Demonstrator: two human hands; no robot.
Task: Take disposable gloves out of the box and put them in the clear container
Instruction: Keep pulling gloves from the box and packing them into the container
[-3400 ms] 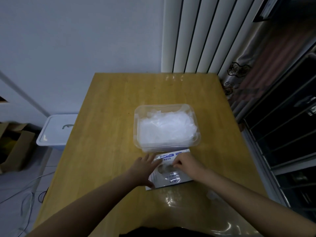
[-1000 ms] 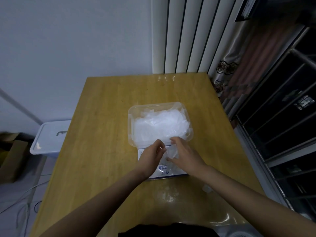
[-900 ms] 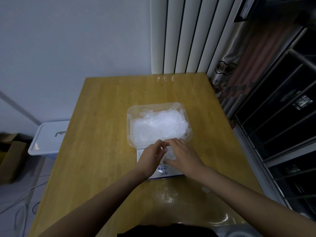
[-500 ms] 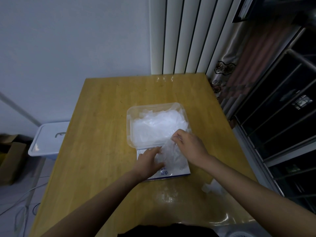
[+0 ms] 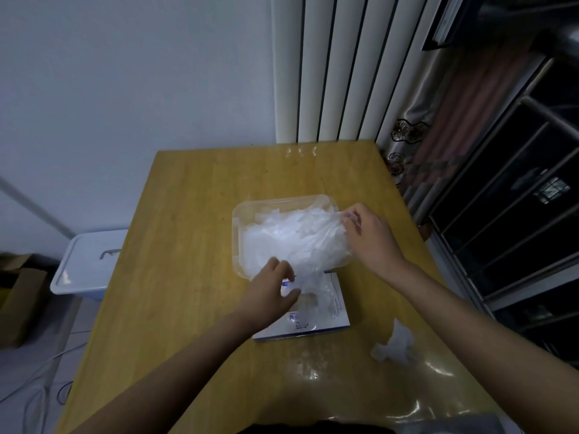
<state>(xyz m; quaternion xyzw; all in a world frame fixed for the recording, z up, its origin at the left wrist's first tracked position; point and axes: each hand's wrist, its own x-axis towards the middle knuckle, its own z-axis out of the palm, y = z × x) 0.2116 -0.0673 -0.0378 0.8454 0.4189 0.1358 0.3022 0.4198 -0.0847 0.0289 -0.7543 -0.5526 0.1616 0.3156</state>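
A clear container point(image 5: 238, 227) holding a heap of thin translucent gloves sits mid-table. Just in front of it lies the flat white-and-blue glove box point(image 5: 326, 321). My right hand point(image 5: 368, 236) pinches one end of a translucent glove point(image 5: 316, 245) over the container's right side. The glove stretches down and back toward the box. My left hand point(image 5: 269, 294) rests on the box's left part, fingers curled at the glove's lower end; whether it pinches the glove is unclear.
The wooden table point(image 5: 175, 277) stands against a white wall and radiator. A crumpled loose glove point(image 5: 394, 344) lies near the front right. A white lidded bin point(image 5: 87, 261) and cardboard boxes point(image 5: 18, 302) stand on the floor left. Dark shelving runs along the right.
My right hand has risen from the box, drawing a glove out and carrying it up and right over the container. My left hand stays on the box.
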